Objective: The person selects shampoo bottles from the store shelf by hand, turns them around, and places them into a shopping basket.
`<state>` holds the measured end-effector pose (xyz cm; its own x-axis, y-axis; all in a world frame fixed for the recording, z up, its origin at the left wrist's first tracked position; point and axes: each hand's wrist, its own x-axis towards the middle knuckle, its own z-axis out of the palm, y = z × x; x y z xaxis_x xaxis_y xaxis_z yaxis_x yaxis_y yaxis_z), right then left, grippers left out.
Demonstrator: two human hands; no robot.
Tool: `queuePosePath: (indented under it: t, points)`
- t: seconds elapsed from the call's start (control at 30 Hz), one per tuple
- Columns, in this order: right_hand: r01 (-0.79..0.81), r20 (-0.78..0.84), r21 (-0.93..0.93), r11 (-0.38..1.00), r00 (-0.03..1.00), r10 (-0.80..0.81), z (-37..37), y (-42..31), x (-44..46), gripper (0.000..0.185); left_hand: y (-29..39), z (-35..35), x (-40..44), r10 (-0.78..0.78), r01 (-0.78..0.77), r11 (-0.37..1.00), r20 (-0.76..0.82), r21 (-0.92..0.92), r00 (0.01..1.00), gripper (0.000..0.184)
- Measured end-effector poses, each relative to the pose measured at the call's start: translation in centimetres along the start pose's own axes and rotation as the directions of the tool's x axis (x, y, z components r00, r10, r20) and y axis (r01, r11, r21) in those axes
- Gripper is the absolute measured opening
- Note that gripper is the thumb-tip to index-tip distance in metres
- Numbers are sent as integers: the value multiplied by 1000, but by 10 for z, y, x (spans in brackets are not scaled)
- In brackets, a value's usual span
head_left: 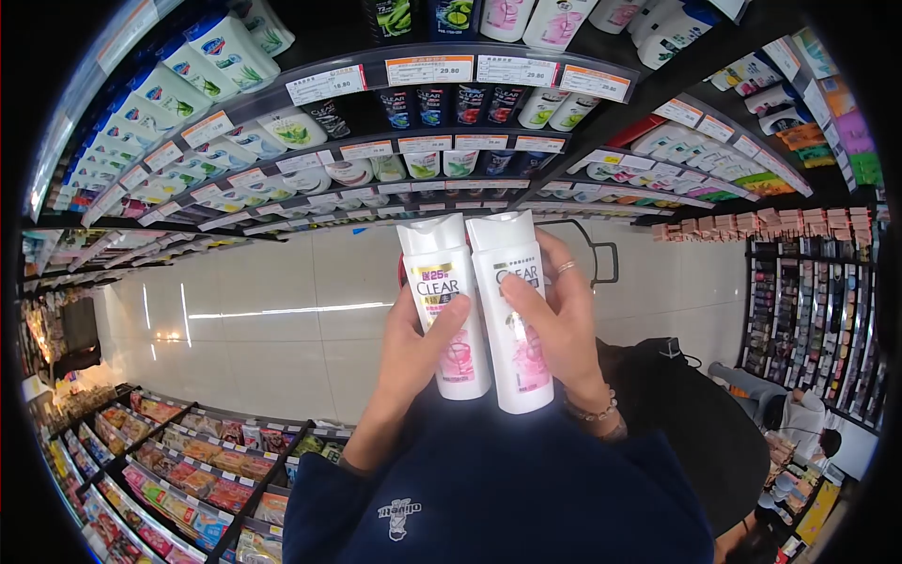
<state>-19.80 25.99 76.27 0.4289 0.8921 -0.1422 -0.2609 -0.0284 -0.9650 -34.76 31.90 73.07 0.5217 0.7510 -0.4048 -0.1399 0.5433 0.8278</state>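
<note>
Two white shampoo bottles with pink flower prints and CLEAR labels are held side by side in front of my chest, caps toward the shelf. My left hand is wrapped round the left shampoo bottle, its thumb lying across the label. Round the right shampoo bottle closes my right hand, thumb pressed on the front below the brand name. A ring and a bracelet show on the right hand and wrist. The left bottle carries an extra gold and pink sticker near its cap. Fingers behind both bottles are hidden.
Ahead stands a shelf with price tags, holding dark bottles and white body-wash bottles. Packaged goods fill a rack at lower left. Behind the bottles is a basket handle. Another person is at right.
</note>
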Motion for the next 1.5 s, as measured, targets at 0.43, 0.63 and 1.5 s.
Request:
queuePosePath:
  t: [0.43, 0.63, 1.5]
  points:
    - [120, -78, -141, 983, 988, -132, 5, 7, 0, 50, 12, -2, -2, 39, -45, 987, 42, 152, 998, 45]
    - [114, -64, -152, 982, 990, -125, 7, 6, 1, 51, 13, -1, -1, 39, -49, 989, 74, 141, 997, 43]
    - [128, 7, -711, 692, 984, -175, 35, 43, 7, 65, -35, -44, 17, -156, 163, 982, 79, -92, 985, 47]
